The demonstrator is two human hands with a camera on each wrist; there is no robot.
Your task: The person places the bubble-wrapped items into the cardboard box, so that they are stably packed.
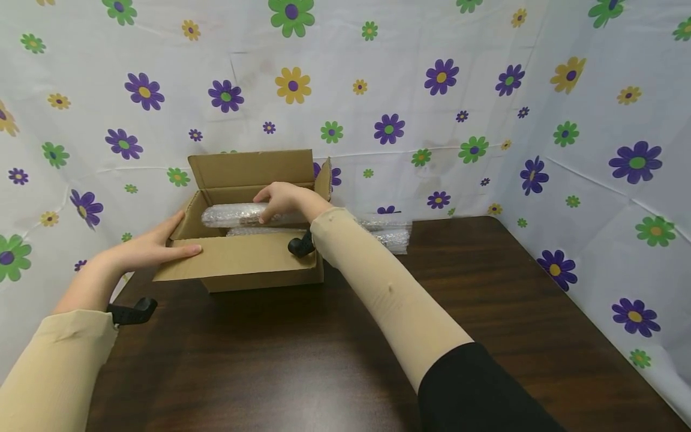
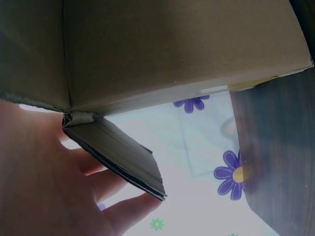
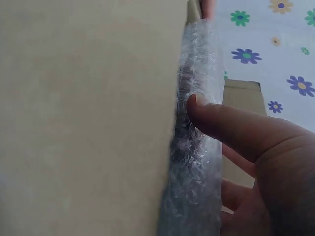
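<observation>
An open cardboard box [image 1: 259, 281] stands on the table with its flaps folded out. My left hand [image 1: 146, 246] rests at its left front corner, thumb laid along the front flap [image 1: 237, 255]. In the left wrist view its fairly straight fingers touch the outside of a side flap [image 2: 118, 152]. Over the box opening, my right hand [image 1: 288, 201] grips a long bubble-wrapped package [image 1: 229, 215], thumb on the near side and fingers behind it. What the wrap encloses is hidden. Beneath it, more bubble wrap [image 1: 259, 230] shows inside the box.
Further bubble-wrapped packages [image 1: 393, 237] lie on the dark wooden table [image 1: 335, 360] just right of the box, partly behind my right forearm. A flower-print cloth [image 1: 345, 90] hangs behind the table and along its right side.
</observation>
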